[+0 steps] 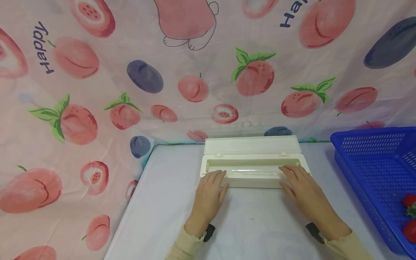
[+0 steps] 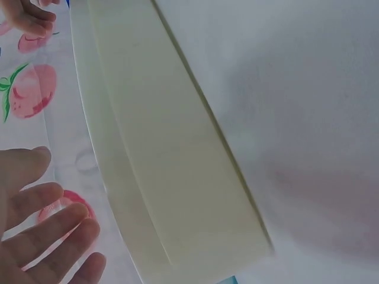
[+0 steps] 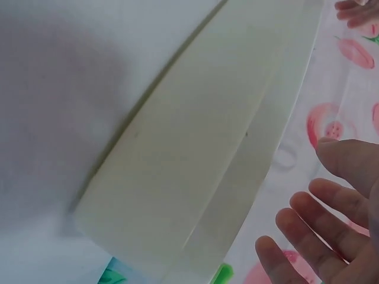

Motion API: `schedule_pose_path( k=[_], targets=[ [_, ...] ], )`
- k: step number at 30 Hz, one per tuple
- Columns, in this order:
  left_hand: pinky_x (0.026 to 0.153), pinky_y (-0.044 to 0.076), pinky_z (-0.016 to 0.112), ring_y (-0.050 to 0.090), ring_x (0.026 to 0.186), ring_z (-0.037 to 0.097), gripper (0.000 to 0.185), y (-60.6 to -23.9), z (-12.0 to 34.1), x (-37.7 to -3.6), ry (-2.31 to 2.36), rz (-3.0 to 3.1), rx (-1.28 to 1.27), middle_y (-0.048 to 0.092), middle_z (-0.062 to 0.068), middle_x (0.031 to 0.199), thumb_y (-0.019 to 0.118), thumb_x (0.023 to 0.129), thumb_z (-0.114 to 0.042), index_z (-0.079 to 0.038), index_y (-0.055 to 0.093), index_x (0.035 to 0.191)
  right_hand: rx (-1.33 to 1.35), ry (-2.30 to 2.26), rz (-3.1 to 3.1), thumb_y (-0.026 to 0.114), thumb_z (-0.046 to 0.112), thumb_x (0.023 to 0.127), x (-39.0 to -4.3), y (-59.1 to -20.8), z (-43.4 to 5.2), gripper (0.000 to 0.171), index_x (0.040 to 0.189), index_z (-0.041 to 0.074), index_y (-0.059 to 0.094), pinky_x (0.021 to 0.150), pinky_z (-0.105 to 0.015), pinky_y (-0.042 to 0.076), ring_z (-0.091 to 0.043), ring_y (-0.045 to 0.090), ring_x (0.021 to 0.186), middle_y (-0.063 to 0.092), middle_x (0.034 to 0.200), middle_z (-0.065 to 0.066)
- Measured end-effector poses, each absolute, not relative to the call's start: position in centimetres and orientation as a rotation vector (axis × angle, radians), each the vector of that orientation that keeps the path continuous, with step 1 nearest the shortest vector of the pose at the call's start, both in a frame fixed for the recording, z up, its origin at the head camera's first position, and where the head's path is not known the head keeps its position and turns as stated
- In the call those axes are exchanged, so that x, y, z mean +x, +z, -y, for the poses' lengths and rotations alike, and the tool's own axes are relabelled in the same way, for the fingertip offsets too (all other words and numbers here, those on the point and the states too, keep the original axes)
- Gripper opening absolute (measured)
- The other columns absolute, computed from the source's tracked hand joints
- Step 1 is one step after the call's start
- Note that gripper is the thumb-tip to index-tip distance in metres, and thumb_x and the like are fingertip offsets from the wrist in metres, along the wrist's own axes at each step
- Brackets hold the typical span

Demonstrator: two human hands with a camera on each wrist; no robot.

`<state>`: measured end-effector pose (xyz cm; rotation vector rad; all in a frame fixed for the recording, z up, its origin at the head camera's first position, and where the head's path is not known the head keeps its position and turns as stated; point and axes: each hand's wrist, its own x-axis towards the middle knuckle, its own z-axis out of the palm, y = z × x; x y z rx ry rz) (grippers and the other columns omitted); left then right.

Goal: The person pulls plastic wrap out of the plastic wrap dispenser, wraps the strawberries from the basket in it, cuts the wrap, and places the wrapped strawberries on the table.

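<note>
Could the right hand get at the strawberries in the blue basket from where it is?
Probably yes. The right hand rests open on the cream box; the strawberries lie in the open-topped blue basket on that side, nothing between.

Looks like a makeshift tabletop recording corner, not a real kitchen: a plain white table [image 1: 169, 216] pushed into a corner, and a pink fruit-print cloth [image 1: 97, 90] hung across both walls as a backdrop. 1 blue plastic basket [image 1: 373, 162] sits at the table's right edge.
</note>
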<state>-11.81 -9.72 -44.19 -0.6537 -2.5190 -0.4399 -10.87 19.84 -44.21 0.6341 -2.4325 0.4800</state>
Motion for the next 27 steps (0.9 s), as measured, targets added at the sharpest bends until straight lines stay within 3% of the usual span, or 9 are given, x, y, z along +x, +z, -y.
schedule_pose_path(
  k=[4, 7, 19, 27],
  targets=[
    [0.096, 0.05, 0.036, 0.062, 0.111, 0.022, 0.035, -44.2, 10.0, -12.5, -0.444, 2.495, -0.654, 0.066, 0.005, 0.117, 0.073, 0.092, -0.018, -0.006, 0.065, 0.123, 0.63, 0.475, 2.447, 0.076, 0.005, 0.082, -11.4, -44.0, -20.2, 0.049, 0.126, -0.007, 0.057, 0.09, -0.053, 0.048, -0.038, 0.056, 0.109, 0.06, 0.116, -0.021],
    [0.093, 0.051, 0.035, 0.062, 0.109, 0.021, 0.033, -44.2, 10.2, -13.1, -0.444, 2.477, -0.65, 0.067, 0.005, 0.114, 0.074, 0.09, -0.017, -0.007, 0.067, 0.12, 0.645, 0.476, 2.442, 0.078, 0.002, 0.077, -11.9, -44.0, -20.5, 0.051, 0.123, -0.008, 0.058, 0.089, -0.053, 0.049, -0.038, 0.057, 0.108, 0.06, 0.114, -0.021],
    [0.087, 0.053, 0.035, 0.064, 0.105, 0.022, 0.027, -44.8, 11.0, -14.7, -0.445, 2.514, -0.665, 0.069, 0.004, 0.11, 0.076, 0.088, -0.016, -0.009, 0.07, 0.114, 0.709, 0.465, 2.433, 0.077, 0.005, 0.082, -13.1, -44.6, -21.5, 0.036, 0.114, -0.005, 0.062, 0.082, -0.051, 0.051, -0.035, 0.059, 0.1, 0.061, 0.108, -0.018],
    [0.082, 0.053, 0.034, 0.065, 0.097, 0.021, 0.024, -44.8, 11.3, -15.1, -0.486, 2.537, -0.695, 0.07, 0.003, 0.103, 0.076, 0.088, -0.018, -0.009, 0.072, 0.11, 0.665, 0.474, 2.537, 0.078, 0.008, 0.081, -13.2, -44.3, -21.7, 0.029, 0.106, -0.002, 0.069, 0.087, -0.051, 0.051, -0.034, 0.061, 0.099, 0.065, 0.103, -0.015]
  ],
)
